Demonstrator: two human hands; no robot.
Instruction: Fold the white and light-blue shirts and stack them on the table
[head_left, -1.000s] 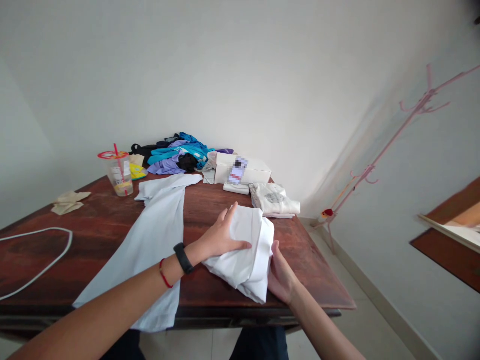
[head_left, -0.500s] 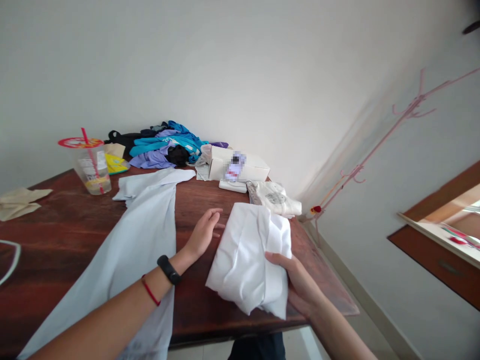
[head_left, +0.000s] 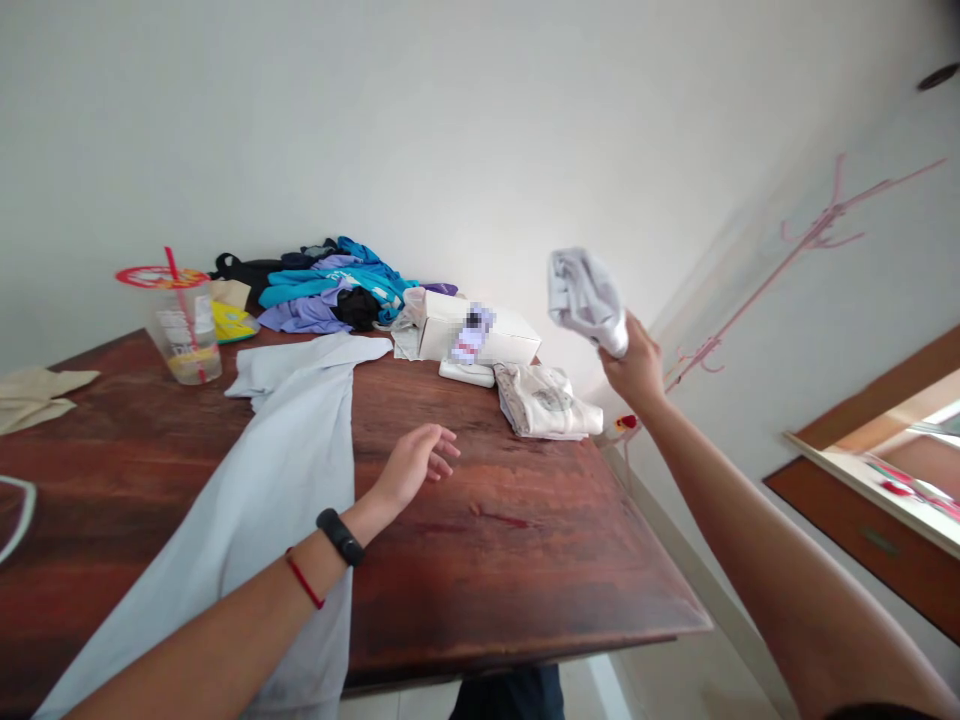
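Folded white cotton garment (head_left: 586, 298): soft, light, floppy; right hand (head_left: 636, 368) is gripping its lower edge aloft beyond the table's (head_left: 525, 540) far-right corner; left hand (head_left: 415, 462) is hovering, fingers loosely spread, holding nothing.

The right arm is stretched up and forward, its hand (head_left: 636, 368) raised high and closed in a grip. The left arm is extended forward and low, its hand (head_left: 415, 463) loosely open, fingers curled.

No legible text; white box (head_left: 480, 335) label blurred, cup (head_left: 182, 335) label too small.
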